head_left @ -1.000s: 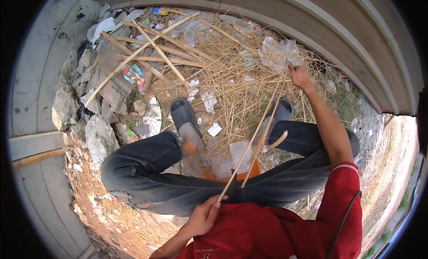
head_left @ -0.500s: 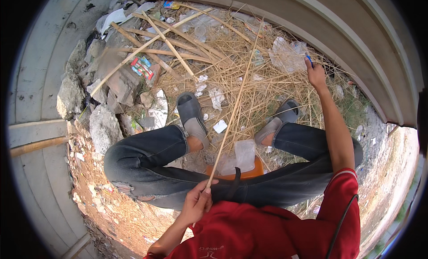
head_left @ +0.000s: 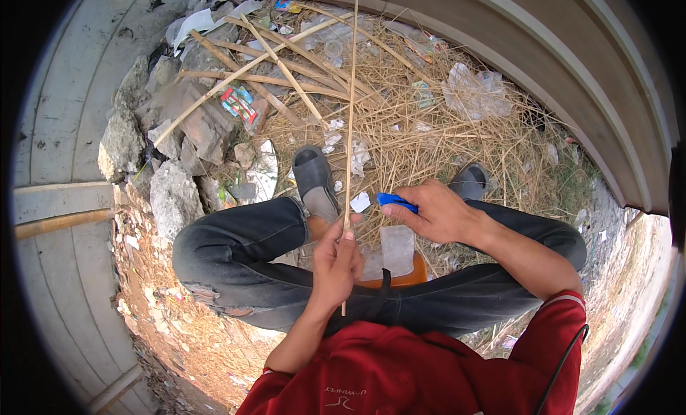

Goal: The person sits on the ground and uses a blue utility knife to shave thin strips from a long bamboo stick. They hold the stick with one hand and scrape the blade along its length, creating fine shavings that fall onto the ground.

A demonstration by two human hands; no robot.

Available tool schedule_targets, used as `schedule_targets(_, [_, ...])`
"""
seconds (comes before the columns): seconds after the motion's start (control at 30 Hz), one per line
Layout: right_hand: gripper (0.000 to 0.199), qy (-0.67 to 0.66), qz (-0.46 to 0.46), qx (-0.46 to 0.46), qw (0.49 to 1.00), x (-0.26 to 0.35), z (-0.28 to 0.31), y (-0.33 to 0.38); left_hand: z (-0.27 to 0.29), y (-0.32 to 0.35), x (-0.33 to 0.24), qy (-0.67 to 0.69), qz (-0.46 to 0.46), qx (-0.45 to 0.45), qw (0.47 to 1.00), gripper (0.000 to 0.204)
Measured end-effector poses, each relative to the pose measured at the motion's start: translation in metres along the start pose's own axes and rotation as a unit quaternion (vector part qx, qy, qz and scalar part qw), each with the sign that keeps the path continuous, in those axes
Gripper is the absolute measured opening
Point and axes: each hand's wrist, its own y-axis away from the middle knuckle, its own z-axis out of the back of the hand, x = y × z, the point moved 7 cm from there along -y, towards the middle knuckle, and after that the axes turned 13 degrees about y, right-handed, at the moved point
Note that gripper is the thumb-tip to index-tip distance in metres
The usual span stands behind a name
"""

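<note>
A long, thin bamboo strip (head_left: 351,140) stands nearly upright in the picture, its lower end poking out below my left hand (head_left: 334,263). The thumb and fingers of that hand are closed around it. My right hand (head_left: 439,213) is closed on a blue utility knife (head_left: 391,200), just right of the strip and apart from it. I cannot make out the knife's blade against the ground. Between my legs, beneath the hands, sits an orange object (head_left: 411,273) with a clear plastic container or sheet (head_left: 397,249) on it.
Several bamboo pieces (head_left: 286,75) lie crossed at the far left, beside grey rocks (head_left: 175,200). Dry straw-like shavings (head_left: 421,147) and plastic litter (head_left: 475,92) cover the ground ahead. Grey panels (head_left: 64,150) stand at left, and a ribbed metal wall (head_left: 572,79) curves along the right.
My right hand has come back from the far right with the knife to beside the strip. My left hand has risen slightly, and the strip has swung more upright.
</note>
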Motion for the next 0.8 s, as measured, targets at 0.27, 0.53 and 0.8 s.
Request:
schedule_targets(0.27, [0.039, -0.012, 0.019, 0.043, 0.999, 0.031, -0.024, 0.011, -0.004, 0.002, 0.008, -0.035, -0.014, 0.011, 0.999, 0.031])
schedule_targets(0.53, [0.039, -0.001, 0.002, 0.077, 0.997, 0.03, -0.034, 0.015, -0.004, 0.017, 0.012, -0.142, -0.001, -0.001, 0.99, 0.026])
schedule_targets(0.8, [0.051, 0.066, -0.007, 0.012, 0.998, 0.008, -0.054, 0.004, 0.007, 0.016, 0.008, -0.229, 0.028, 0.012, 0.973, 0.038])
